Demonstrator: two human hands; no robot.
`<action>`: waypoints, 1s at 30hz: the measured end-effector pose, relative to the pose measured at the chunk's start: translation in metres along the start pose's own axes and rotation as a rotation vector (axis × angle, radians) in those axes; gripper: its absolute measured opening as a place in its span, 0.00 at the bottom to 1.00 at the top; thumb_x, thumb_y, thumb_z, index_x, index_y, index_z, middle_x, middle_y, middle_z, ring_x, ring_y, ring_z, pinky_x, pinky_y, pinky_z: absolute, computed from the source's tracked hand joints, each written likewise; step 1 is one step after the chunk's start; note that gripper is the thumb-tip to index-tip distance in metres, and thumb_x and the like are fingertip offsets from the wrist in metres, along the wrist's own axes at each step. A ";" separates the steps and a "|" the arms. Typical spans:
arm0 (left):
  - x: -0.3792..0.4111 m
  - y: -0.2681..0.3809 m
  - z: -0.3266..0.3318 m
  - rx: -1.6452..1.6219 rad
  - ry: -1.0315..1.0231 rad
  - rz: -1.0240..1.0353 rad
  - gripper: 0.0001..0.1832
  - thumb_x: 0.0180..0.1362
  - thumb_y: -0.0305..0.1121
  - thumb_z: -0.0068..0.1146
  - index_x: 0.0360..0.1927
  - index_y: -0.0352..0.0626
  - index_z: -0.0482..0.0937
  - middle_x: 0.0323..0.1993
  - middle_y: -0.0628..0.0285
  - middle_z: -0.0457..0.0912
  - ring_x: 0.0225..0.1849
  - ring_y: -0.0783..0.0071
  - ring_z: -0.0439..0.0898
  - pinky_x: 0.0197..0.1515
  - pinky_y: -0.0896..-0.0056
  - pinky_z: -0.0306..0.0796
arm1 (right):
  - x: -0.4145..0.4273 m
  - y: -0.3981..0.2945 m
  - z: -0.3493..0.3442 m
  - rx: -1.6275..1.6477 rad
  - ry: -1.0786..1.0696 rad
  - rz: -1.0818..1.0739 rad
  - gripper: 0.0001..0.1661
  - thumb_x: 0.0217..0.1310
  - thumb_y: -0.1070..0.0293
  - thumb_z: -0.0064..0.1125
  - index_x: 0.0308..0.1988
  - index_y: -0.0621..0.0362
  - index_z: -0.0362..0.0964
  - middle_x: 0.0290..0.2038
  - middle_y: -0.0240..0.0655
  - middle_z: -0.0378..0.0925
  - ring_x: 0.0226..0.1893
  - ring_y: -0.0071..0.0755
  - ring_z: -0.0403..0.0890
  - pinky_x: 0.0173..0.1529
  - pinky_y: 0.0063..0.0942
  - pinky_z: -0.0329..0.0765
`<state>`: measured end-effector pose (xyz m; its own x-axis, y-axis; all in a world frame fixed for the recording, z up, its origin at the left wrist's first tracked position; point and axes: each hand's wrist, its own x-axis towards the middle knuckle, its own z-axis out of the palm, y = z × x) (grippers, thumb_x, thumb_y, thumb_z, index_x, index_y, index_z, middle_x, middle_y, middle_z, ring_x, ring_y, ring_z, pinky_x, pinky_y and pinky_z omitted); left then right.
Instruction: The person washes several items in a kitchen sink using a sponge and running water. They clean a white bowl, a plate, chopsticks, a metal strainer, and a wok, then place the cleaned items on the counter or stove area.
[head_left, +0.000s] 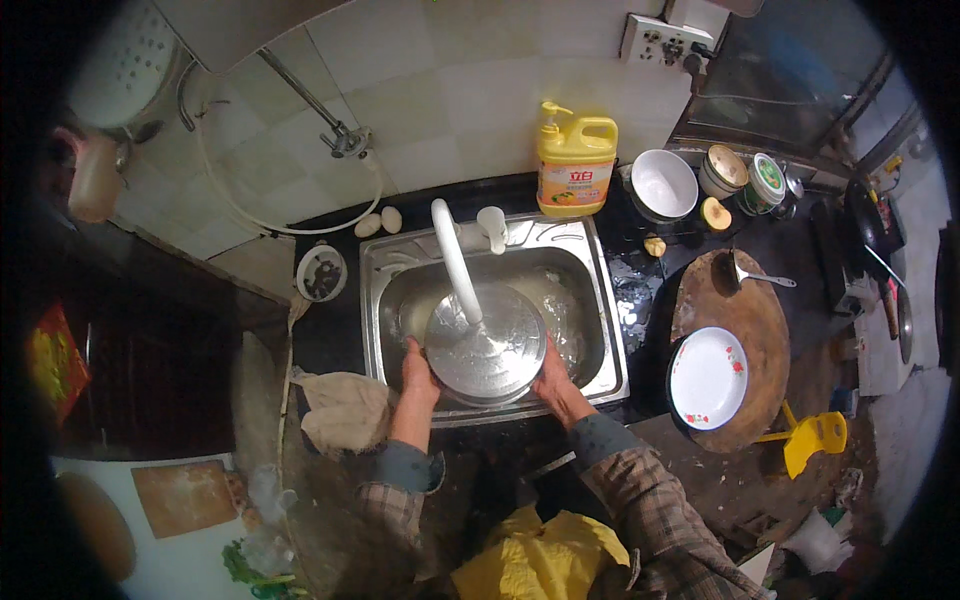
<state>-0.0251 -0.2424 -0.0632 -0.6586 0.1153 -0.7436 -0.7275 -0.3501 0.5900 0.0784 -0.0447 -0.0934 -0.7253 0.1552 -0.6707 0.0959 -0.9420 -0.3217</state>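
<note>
A round, shiny metal vessel (480, 367), which looks like a pot, is held over the stainless-steel sink (611, 330). My left hand (420, 373) grips its left side and my right hand (553, 379) grips its right side. The fingers of both hands are partly hidden by the metal. Above the vessel arches a white faucet spout (450, 251), its end over the vessel's middle. Bright wet streaks show on the metal below the spout. Water (559, 300) glistens in the basin behind it. Whether the vessel is upside down I cannot tell for certain.
A yellow detergent jug (576, 176) stands behind the sink. To the right, a flowered enamel dish (709, 379) and a ladle (757, 279) lie on a wooden chopping board (694, 300). A cloth (349, 412) lies left; eggs (391, 219) and a small bowl (322, 274) sit beyond.
</note>
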 end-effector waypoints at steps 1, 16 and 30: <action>0.000 0.006 0.003 -0.162 -0.056 -0.122 0.29 0.63 0.52 0.41 0.57 0.39 0.65 0.55 0.57 0.71 0.53 0.63 0.72 0.55 0.61 0.67 | 0.001 -0.002 -0.004 -0.046 -0.009 -0.012 0.26 0.67 0.50 0.38 0.53 0.59 0.65 0.47 0.38 0.75 0.44 0.35 0.78 0.50 0.36 0.76; -0.033 -0.009 0.053 1.075 0.038 0.974 0.18 0.56 0.42 0.55 0.20 0.38 0.76 0.13 0.55 0.74 0.17 0.66 0.75 0.22 0.62 0.66 | 0.039 -0.042 0.029 -1.038 0.077 -0.646 0.28 0.62 0.52 0.44 0.49 0.66 0.66 0.47 0.42 0.74 0.44 0.41 0.73 0.52 0.34 0.67; -0.023 0.014 0.054 0.193 0.089 0.410 0.16 0.61 0.42 0.52 0.26 0.41 0.78 0.20 0.72 0.74 0.20 0.83 0.67 0.21 0.78 0.60 | 0.027 -0.062 0.048 -0.800 -0.074 -0.148 0.27 0.64 0.49 0.38 0.53 0.57 0.66 0.52 0.39 0.70 0.52 0.41 0.69 0.57 0.35 0.63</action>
<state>-0.0304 -0.1997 -0.0214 -0.8864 -0.0796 -0.4561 -0.4388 -0.1696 0.8824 0.0201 0.0034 -0.0591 -0.8091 0.2149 -0.5469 0.4328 -0.4117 -0.8020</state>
